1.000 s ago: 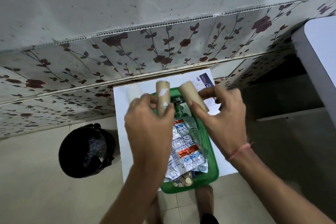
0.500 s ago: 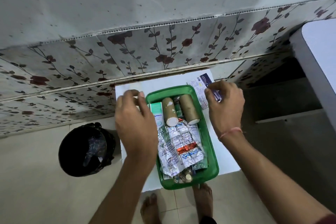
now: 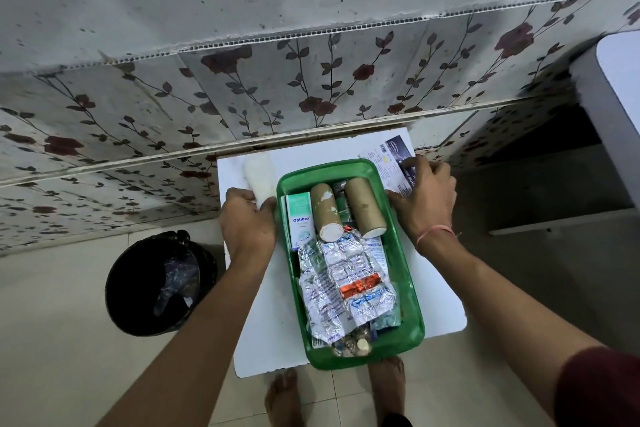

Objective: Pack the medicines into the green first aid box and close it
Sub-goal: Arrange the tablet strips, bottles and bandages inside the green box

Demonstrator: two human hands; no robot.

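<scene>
The green first aid box stands open on a small white table. Inside lie two brown bandage rolls, an Optibex carton, several foil blister strips and a small bottle at the near end. My left hand pinches the near end of a white gauze roll lying left of the box. My right hand rests its fingers on a flat medicine carton at the box's far right corner.
A black bin with a liner stands on the tiled floor left of the table. A flowered wall panel runs behind the table. A white surface juts in at the right. My bare feet show under the table's near edge.
Both bandage rolls left my hands and now lie in the box. My left hand moved out left to the gauze roll, my right hand out right to the flat carton.
</scene>
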